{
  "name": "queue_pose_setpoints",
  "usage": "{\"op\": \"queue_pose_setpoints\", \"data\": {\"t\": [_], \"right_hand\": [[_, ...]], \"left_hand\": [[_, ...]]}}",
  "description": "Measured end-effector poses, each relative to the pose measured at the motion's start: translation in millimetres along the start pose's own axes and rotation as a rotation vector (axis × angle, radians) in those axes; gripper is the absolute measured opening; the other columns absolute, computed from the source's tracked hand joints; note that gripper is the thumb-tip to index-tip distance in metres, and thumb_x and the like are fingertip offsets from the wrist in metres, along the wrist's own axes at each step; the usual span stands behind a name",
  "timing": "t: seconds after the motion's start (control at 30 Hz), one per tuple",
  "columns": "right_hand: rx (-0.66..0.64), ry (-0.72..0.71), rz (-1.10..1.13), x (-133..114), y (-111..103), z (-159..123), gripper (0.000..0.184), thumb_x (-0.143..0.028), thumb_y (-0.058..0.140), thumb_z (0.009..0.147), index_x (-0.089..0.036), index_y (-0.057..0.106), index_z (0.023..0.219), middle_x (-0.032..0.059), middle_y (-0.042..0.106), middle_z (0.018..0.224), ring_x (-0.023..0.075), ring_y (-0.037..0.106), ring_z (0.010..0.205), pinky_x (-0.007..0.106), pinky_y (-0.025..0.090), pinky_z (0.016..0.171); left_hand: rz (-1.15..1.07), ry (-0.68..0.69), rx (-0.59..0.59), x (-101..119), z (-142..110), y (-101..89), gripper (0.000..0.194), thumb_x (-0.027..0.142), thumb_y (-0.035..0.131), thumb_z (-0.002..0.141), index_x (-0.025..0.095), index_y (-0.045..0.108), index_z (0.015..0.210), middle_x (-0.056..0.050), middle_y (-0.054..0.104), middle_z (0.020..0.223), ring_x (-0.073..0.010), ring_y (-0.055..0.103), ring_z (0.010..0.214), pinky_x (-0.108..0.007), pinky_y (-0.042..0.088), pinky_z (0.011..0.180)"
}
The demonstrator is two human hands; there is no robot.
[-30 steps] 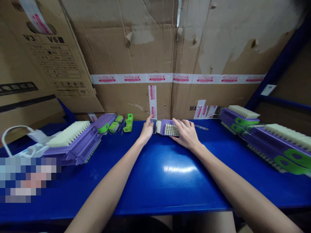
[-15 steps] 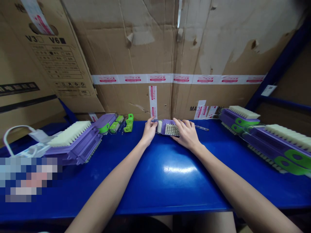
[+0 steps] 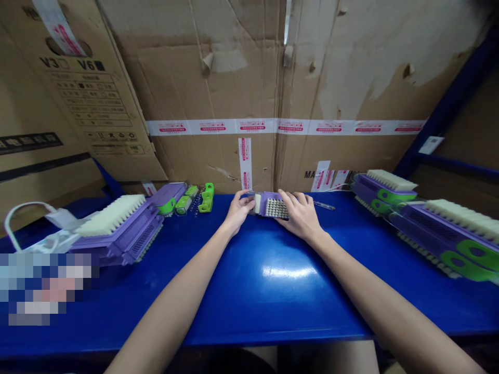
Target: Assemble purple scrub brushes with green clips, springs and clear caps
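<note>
In the head view, a purple brush [image 3: 276,208] with rows of pale bristles lies at the far middle of the blue table. My right hand [image 3: 298,211] is closed over its right part, fingers on top and thumb at the near edge. My left hand [image 3: 239,212] pinches the brush's left end, where a white block [image 3: 258,204] and some clear plastic show. What lies between the left fingertips is partly hidden. A thin rod like a screwdriver [image 3: 325,205] lies just right of my right hand.
Purple-and-green brushes [image 3: 432,223] stand on the right, another purple brush [image 3: 113,228] on the left. Green brackets [image 3: 206,198], small green-and-clear parts [image 3: 182,204] and loose screws [image 3: 196,201] lie back left. A cardboard wall [image 3: 218,88] closes off the back of the blue table [image 3: 234,296].
My left hand has shifted slightly, its fingers curling closer around the brush's left end. The brush has moved a touch to the right. My right hand keeps its hold.
</note>
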State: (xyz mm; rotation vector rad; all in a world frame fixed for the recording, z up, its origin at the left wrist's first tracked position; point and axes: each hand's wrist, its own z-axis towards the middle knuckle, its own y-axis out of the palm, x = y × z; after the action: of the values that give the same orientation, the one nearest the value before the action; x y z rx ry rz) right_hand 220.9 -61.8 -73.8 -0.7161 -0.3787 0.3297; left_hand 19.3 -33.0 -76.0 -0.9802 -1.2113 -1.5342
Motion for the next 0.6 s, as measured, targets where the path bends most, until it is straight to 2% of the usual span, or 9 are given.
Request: {"op": "queue_pose_setpoints", "data": {"t": [0.33, 0.6], "right_hand": [[-0.026, 0.0, -0.014, 0.3, -1.5, 1.2, 0.07, -0.043, 0.055, 0.081, -0.011, 0.034, 0.139, 0.0156, 0.056, 0.127, 0.0304, 0.044, 0.106, 0.043, 0.028, 0.089], [-0.055, -0.046, -0.017, -0.4, -5.1, 1.6, 0.068, -0.042, 0.056, 0.081, -0.011, 0.036, 0.138, 0.0152, 0.057, 0.125, 0.0299, 0.044, 0.105, 0.042, 0.028, 0.088]], "left_hand": [[-0.01, -0.004, 0.02, -0.9, 0.1, -1.9, 0.061, 0.026, 0.079, 0.057, 0.02, 0.046, 0.107, -0.007, 0.063, 0.099, -0.0175, 0.062, 0.083, -0.03, 0.049, 0.07], [0.121, 0.064, -0.002, -0.6, 0.7, -3.1, 0.059, 0.031, 0.08, 0.057, 0.018, 0.051, 0.107, -0.005, 0.062, 0.091, -0.0178, 0.061, 0.085, -0.033, 0.049, 0.077]]}}
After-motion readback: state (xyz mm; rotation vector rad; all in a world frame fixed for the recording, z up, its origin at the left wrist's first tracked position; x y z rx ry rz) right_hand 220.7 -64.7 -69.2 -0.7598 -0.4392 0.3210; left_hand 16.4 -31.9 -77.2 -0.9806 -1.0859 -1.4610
